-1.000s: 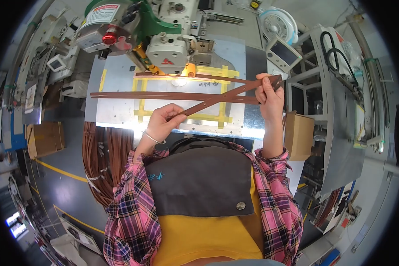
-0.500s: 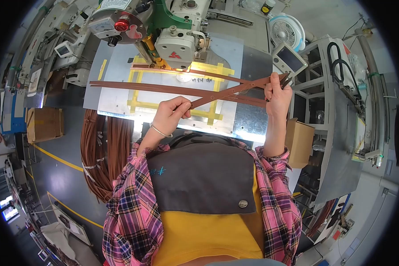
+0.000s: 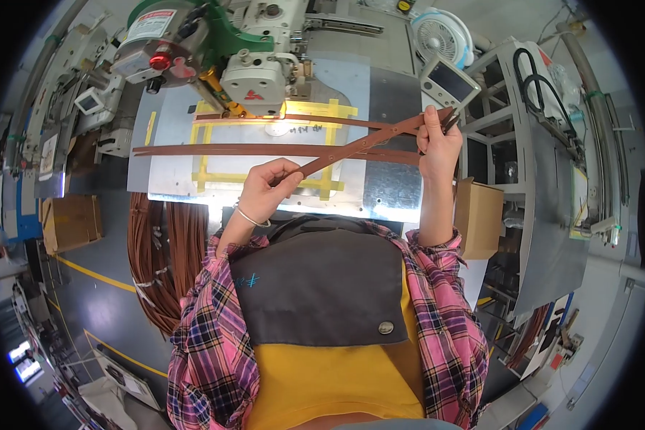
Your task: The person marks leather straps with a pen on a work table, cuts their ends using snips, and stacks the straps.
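A brown strap (image 3: 369,142) with small round marks along it is stretched slantwise between my two hands, above the work plate. My left hand (image 3: 266,190) pinches its lower end. The upper right part is gripped by my right hand (image 3: 441,147), thumb on top. A slim dark tool (image 3: 449,123) also pokes out of my right hand; its kind is hard to make out. Behind the held strap, a second brown strap (image 3: 244,150) lies across the plate. Farther back, another strap (image 3: 330,120) runs beneath the sewing machine head (image 3: 254,80).
Yellow tape (image 3: 201,154) frames part of the metal work plate (image 3: 172,168). A control screen (image 3: 448,82) and a white fan (image 3: 441,39) stand at the back right. Bundles of brown straps (image 3: 183,251) hang at the front left. A cardboard box (image 3: 480,218) is at right.
The whole view has shifted slightly, so the machine and table sit farther left. Both hands keep hold of the strap, with little change between them.
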